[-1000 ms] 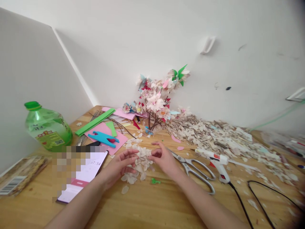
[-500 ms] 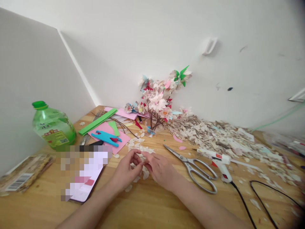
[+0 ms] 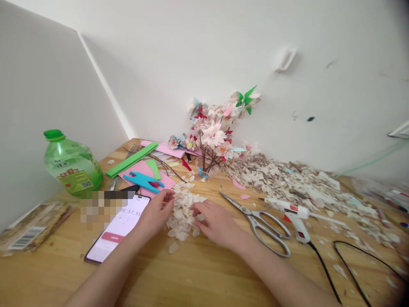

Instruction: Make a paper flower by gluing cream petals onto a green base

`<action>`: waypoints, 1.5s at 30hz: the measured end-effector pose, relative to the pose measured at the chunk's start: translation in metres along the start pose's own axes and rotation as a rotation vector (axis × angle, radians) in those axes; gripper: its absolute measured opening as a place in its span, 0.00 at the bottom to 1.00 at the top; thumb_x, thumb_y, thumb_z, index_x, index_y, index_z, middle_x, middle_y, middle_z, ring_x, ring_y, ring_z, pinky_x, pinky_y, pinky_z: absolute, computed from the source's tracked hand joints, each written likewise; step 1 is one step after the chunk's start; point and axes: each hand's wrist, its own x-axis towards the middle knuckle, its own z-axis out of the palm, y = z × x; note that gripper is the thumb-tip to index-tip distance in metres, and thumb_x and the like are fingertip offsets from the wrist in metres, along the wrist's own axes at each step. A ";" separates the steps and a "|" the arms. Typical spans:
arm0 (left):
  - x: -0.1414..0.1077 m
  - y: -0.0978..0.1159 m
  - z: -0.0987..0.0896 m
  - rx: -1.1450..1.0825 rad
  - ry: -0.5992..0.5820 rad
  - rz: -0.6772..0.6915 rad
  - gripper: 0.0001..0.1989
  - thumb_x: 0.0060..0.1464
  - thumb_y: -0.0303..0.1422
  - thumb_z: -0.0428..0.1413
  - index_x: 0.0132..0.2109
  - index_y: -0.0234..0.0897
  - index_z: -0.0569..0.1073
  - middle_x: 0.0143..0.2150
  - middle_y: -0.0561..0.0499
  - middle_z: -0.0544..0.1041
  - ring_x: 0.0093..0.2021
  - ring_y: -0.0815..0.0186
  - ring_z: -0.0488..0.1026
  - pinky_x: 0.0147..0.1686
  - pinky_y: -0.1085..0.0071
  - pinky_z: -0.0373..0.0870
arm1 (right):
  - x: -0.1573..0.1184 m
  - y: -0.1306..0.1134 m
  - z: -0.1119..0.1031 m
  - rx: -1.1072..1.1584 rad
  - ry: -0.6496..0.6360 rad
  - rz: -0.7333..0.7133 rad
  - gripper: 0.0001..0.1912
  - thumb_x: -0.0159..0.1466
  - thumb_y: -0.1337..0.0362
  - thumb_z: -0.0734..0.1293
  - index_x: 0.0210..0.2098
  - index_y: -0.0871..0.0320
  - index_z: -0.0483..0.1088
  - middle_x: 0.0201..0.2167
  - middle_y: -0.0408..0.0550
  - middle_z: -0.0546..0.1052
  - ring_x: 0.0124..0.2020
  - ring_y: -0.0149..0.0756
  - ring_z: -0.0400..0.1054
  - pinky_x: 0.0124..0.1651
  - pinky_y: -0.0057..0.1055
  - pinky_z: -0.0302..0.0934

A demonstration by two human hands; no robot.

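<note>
A small heap of pale, petal-like paper pieces [image 3: 185, 207] lies on the wooden table between my two hands. My left hand [image 3: 159, 211] is at the heap's left edge, fingers loosely bent and holding nothing I can see. On the opposite side my right hand [image 3: 213, 221] reaches over the heap's right edge, its thumb and fingers apart. Behind the heap, handmade flowers [image 3: 213, 134] with white petals and coloured paper pieces stand on brown stems in a clear holder. Steel scissors [image 3: 255, 221] rest to the right of my right hand.
Right of the scissors lies a white glue gun [image 3: 297, 217] with a black cord. A large scrap pile [image 3: 275, 179] runs along the wall. At left are a phone [image 3: 110, 234], a green-capped bottle [image 3: 73, 166], blue paper [image 3: 143, 182] and a green strip [image 3: 132, 160].
My hands were together with fingertips meeting over the heap. They have since moved apart, left and right, uncovering the petal-like pieces. My left forearm now overlaps the phone's edge.
</note>
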 end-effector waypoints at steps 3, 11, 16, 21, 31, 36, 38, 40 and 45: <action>-0.002 -0.006 0.005 -0.014 -0.063 -0.035 0.11 0.42 0.32 0.55 0.36 0.39 0.73 0.36 0.48 0.76 0.40 0.57 0.71 0.41 0.61 0.65 | 0.004 -0.002 0.001 -0.014 -0.004 0.015 0.09 0.57 0.72 0.63 0.37 0.57 0.67 0.34 0.50 0.73 0.38 0.40 0.65 0.40 0.34 0.59; -0.002 -0.001 0.017 -0.219 0.017 -0.095 0.18 0.44 0.31 0.53 0.46 0.38 0.67 0.52 0.41 0.67 0.49 0.57 0.68 0.39 0.62 0.70 | 0.001 -0.016 0.000 0.066 -0.112 -0.131 0.14 0.54 0.65 0.67 0.40 0.55 0.65 0.38 0.48 0.72 0.40 0.40 0.65 0.41 0.32 0.59; 0.002 0.005 0.011 -0.297 0.231 -0.068 0.20 0.46 0.33 0.52 0.48 0.41 0.60 0.57 0.43 0.57 0.53 0.59 0.63 0.40 0.66 0.71 | 0.005 -0.016 0.011 0.076 -0.111 -0.086 0.12 0.55 0.75 0.62 0.38 0.57 0.66 0.34 0.48 0.73 0.37 0.38 0.65 0.39 0.32 0.57; 0.003 0.005 0.011 -0.313 0.230 -0.070 0.16 0.44 0.30 0.54 0.43 0.39 0.63 0.51 0.44 0.63 0.51 0.58 0.65 0.38 0.64 0.71 | 0.011 0.001 0.001 0.151 -0.016 0.048 0.13 0.55 0.77 0.59 0.37 0.57 0.66 0.32 0.47 0.73 0.34 0.36 0.66 0.36 0.30 0.57; -0.004 0.009 0.016 -0.272 0.103 -0.096 0.18 0.49 0.41 0.51 0.46 0.38 0.59 0.51 0.42 0.64 0.30 0.67 0.74 0.26 0.68 0.72 | 0.005 0.034 0.003 0.452 0.010 0.191 0.13 0.56 0.75 0.60 0.40 0.57 0.63 0.33 0.44 0.74 0.32 0.29 0.69 0.33 0.24 0.63; -0.013 0.013 0.021 -0.177 -0.062 -0.094 0.18 0.51 0.44 0.47 0.46 0.41 0.60 0.46 0.45 0.69 0.25 0.67 0.74 0.24 0.68 0.72 | 0.003 0.027 0.001 0.439 0.009 0.240 0.11 0.55 0.72 0.63 0.38 0.56 0.65 0.30 0.43 0.74 0.30 0.31 0.69 0.33 0.26 0.62; -0.016 0.012 0.022 -0.105 -0.122 -0.073 0.18 0.51 0.44 0.46 0.47 0.40 0.60 0.47 0.44 0.69 0.27 0.66 0.75 0.25 0.68 0.72 | 0.003 0.022 0.000 0.414 0.009 0.254 0.10 0.53 0.71 0.65 0.36 0.56 0.67 0.28 0.43 0.74 0.28 0.33 0.68 0.31 0.28 0.60; -0.016 0.008 0.023 -0.056 -0.111 -0.052 0.19 0.51 0.43 0.47 0.47 0.40 0.61 0.49 0.43 0.67 0.29 0.65 0.75 0.24 0.68 0.71 | 0.004 0.019 0.001 0.404 0.005 0.261 0.10 0.51 0.72 0.66 0.34 0.57 0.68 0.26 0.43 0.74 0.27 0.33 0.67 0.30 0.28 0.59; -0.013 0.001 0.022 -0.042 -0.027 -0.006 0.20 0.50 0.40 0.50 0.49 0.41 0.60 0.53 0.42 0.64 0.36 0.61 0.74 0.25 0.67 0.72 | 0.005 0.020 0.010 0.449 0.016 0.274 0.12 0.50 0.76 0.63 0.32 0.57 0.68 0.27 0.43 0.75 0.29 0.33 0.69 0.31 0.27 0.60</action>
